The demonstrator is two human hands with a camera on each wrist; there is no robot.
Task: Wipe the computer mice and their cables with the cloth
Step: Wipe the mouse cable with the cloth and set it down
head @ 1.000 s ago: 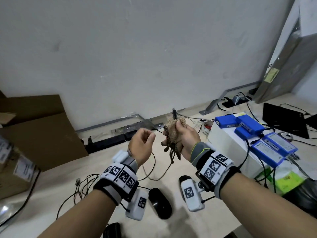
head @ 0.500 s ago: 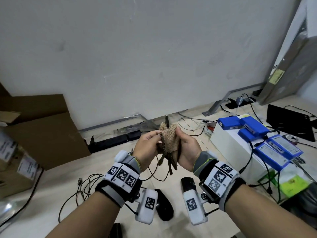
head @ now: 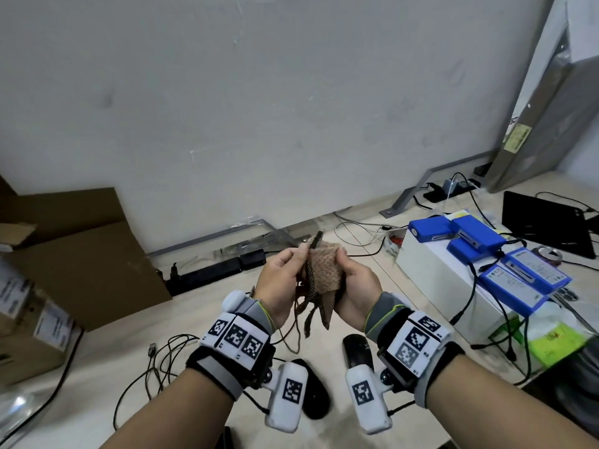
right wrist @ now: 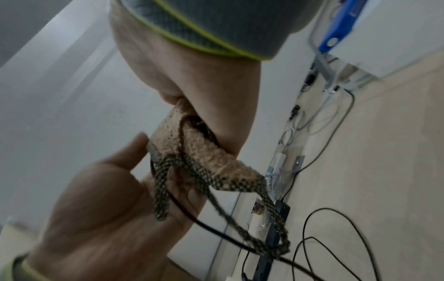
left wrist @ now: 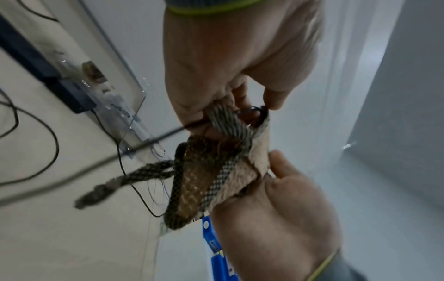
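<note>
I hold a brown cloth with a checkered edge in front of me, above the table. My right hand grips the cloth, bunched in its fist. My left hand is pressed against it and pinches a thin black mouse cable together with the cloth's striped edge. The cable hangs down from my hands toward the table. Two black mice lie on the table below my wrists, each partly hidden by a wrist camera.
Cardboard boxes stand at the left. A white box with blue packs and leads fills the right. A black power strip lies along the wall. Loose cables curl on the table at the left.
My left hand, which held the cable apart from the cloth, has moved right and now meets the right hand at the cloth. The slack cable loop between them has closed up.
</note>
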